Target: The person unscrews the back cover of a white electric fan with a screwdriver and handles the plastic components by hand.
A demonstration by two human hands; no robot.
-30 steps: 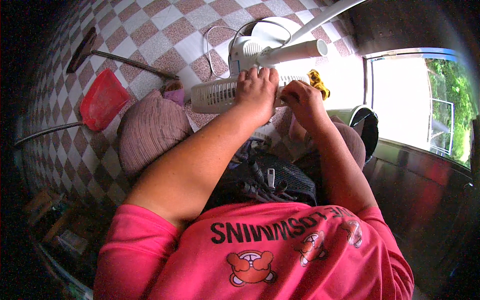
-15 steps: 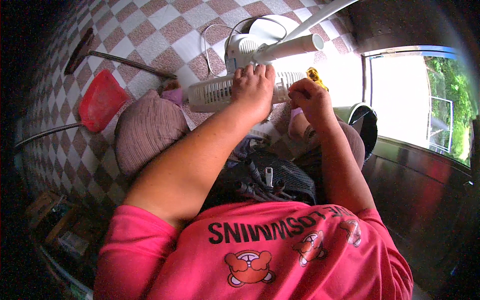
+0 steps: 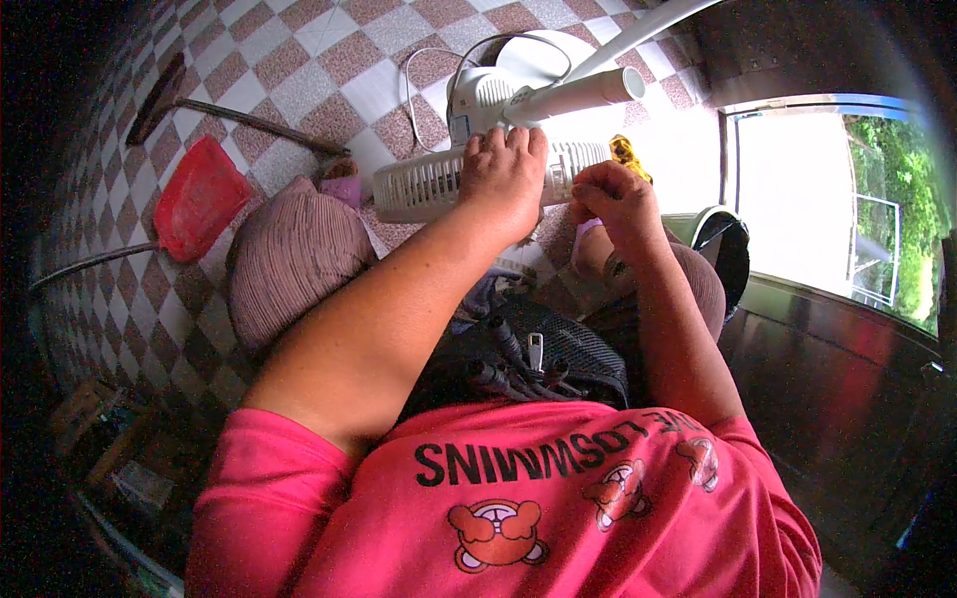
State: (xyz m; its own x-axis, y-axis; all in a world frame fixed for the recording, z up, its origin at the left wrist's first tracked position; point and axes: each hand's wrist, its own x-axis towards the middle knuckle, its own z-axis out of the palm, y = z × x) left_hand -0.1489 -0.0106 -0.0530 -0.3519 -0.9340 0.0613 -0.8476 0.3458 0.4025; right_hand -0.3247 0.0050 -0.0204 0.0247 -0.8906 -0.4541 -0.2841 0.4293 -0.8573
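A white fan lies on the floor before me, with its slatted grille (image 3: 407, 190) toward me, motor housing (image 3: 471, 108) and neck tube (image 3: 588, 98) behind. My left hand (image 3: 498, 184) rests over the grille's middle, fingers bent over its upper rim, gripping it. My right hand (image 3: 618, 204) is at the grille's right part, thumb and fingers pinched; what they hold is hidden. A thin white cord (image 3: 412, 100) loops behind the fan, beside a round white plate (image 3: 538, 50).
Left on the checkered tile floor (image 3: 299, 70) lie a red dustpan (image 3: 199, 194) and a long-handled brush (image 3: 259, 126). My knees flank the fan. A dark-lined bin (image 3: 731, 259) stands right, near a bright doorway (image 3: 788, 199). A yellow-black object (image 3: 628, 157) sits behind my right hand.
Both hands and the grille have shifted slightly to the left since a second ago, though my right hand has edged a little to the right along the grille, still pinched.
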